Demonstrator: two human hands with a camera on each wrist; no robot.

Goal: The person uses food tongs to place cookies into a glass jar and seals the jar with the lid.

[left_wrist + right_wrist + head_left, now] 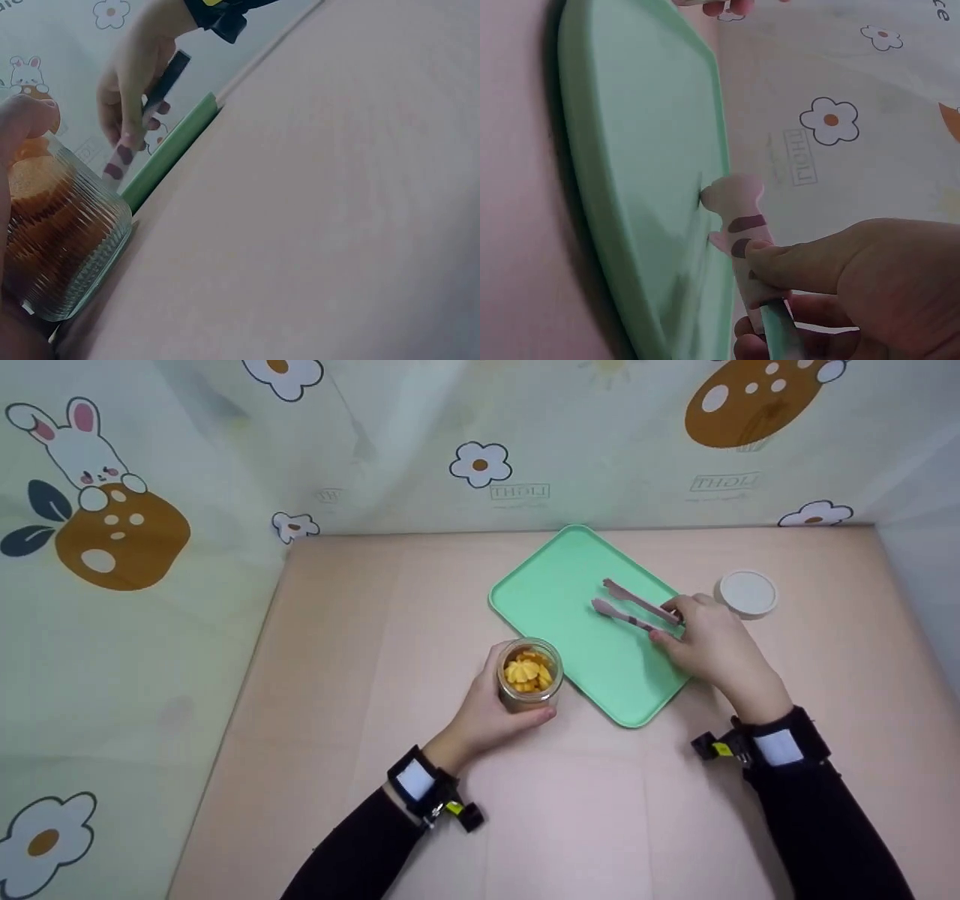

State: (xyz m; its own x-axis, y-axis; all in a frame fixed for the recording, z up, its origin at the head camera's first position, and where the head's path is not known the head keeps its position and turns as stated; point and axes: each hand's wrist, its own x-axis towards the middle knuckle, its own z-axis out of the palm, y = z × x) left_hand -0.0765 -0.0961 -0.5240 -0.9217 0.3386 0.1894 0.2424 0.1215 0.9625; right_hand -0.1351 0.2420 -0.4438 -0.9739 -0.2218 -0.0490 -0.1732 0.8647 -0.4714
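Observation:
My left hand [476,720] grips a ribbed glass jar [97,217] just off the tray's lower left edge. The jar has no lid on, and yellow, flower-shaped snack pieces [528,672] show inside it. Over the right part of a light green tray [551,607], my right hand [724,649] holds a pair of pink tongs [739,202] between thumb and fingers. Dark stripes mark the tongs, whose paw-like tips stand apart and point left, with nothing between them. Part of their metal end shows in the right wrist view.
A round white lid [748,592] lies on the table beyond my right hand, off the tray's right corner. The pale pink table [337,675] meets a cartoon-printed curtain [397,457] at the back and left.

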